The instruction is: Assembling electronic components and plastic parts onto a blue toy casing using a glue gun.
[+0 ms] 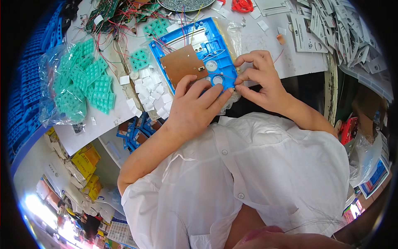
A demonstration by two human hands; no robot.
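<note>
A blue plastic housing (226, 62) lies tilted on the table before me, its inner side up. Over its near left part sits a brown circuit board (180, 64) with a small slide switch (201, 69). My left hand (195, 103) grips the housing's near edge, its fingers bent over the board and the near right corner. At that same corner, my right hand (263, 81) is closed in a pinch. A thin red wire (224, 76) runs across the housing to its fingertips; the exact grip is partly hidden. Other wires rise from the housing's far side.
A clear bag of green rubber keypads (81, 83) lies at the left. Small white squares (149, 87) are scattered beside the housing. Wired circuit boards (110, 16) lie at the far left, with a red wire coil (242, 5) farther right. Grey-white panels (344, 33) are heaped at the right.
</note>
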